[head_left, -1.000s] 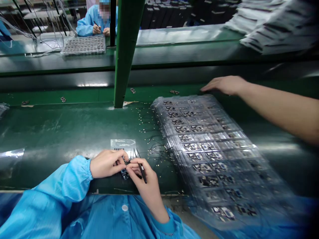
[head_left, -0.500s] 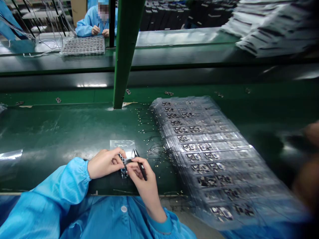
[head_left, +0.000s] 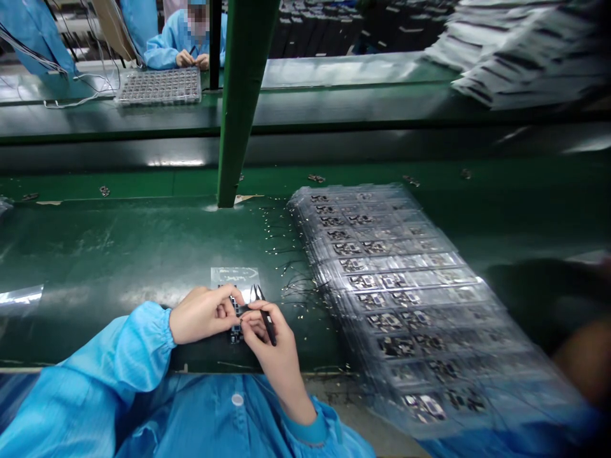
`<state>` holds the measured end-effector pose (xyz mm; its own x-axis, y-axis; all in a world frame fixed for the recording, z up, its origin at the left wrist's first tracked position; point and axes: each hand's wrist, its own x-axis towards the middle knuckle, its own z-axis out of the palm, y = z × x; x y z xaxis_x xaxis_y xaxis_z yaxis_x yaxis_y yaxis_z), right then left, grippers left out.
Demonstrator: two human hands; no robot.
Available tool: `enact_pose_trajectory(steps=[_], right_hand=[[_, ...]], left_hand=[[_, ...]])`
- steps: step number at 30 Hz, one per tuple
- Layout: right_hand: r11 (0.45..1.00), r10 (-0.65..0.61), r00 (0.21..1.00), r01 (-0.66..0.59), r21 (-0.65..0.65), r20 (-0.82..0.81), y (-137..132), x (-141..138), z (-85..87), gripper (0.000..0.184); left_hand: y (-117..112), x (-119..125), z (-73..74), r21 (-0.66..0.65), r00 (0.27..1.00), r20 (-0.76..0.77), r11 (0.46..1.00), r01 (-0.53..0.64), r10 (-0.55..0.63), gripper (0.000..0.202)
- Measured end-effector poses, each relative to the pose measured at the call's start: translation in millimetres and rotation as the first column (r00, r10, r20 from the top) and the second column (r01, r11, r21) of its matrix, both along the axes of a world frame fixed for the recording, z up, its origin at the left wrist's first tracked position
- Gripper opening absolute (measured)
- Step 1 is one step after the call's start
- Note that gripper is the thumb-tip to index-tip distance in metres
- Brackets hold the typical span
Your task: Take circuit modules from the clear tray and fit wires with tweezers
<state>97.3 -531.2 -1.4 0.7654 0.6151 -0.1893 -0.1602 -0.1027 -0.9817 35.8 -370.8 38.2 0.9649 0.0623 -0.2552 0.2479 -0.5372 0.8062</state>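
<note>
My left hand (head_left: 206, 313) is closed in a pinch on a small circuit board (head_left: 235, 333), low over the green work surface. Black tweezers (head_left: 268, 326) lie in my right hand (head_left: 277, 340), their tips pointing up and away from the board. Thumb and fingertips of that same hand meet at the board's right edge; anything tiny between them is too small to make out. Behind the board lies a clear plastic sheet (head_left: 233, 275), partly covered by my fingers.
Stacked clear trays (head_left: 443, 299) of circuit boards stand to the right, thin wires (head_left: 291, 273) trailing from their left side. A green post (head_left: 241, 108) rises ahead. Small boards (head_left: 316, 179) lie along the far green strip. A co-worker (head_left: 179, 41) sits opposite; another person's blurred arm (head_left: 585, 359) is at right.
The small boards on the far strip have shifted left. My hands stay at the board, with the right hand slightly further left. The blurred person at right has moved.
</note>
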Motion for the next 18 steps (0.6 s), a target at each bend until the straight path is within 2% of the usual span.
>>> enact_pose_trajectory(steps=[4,10,18], right_hand=[[0.999,-0.032,0.999,0.032,-0.003,0.029,0.4,0.1,-0.7,0.023],[1.0,0.006,0.997,-0.005,0.011,-0.081,-1.1,4.2,6.3,0.026],[1.0,-0.015,0.998,0.017,0.026,-0.061,4.4,1.4,5.4,0.024]], left_hand=[[-1.3,0.1,-1.7,-0.006,0.999,0.013,0.999,-0.031,0.031,0.021],[-1.3,0.6,-4.0,-0.062,0.996,0.023,0.995,-0.083,0.085,0.019],[-0.4,-2.2,0.1,-0.069,0.999,0.007,0.996,-0.053,0.053,0.017]])
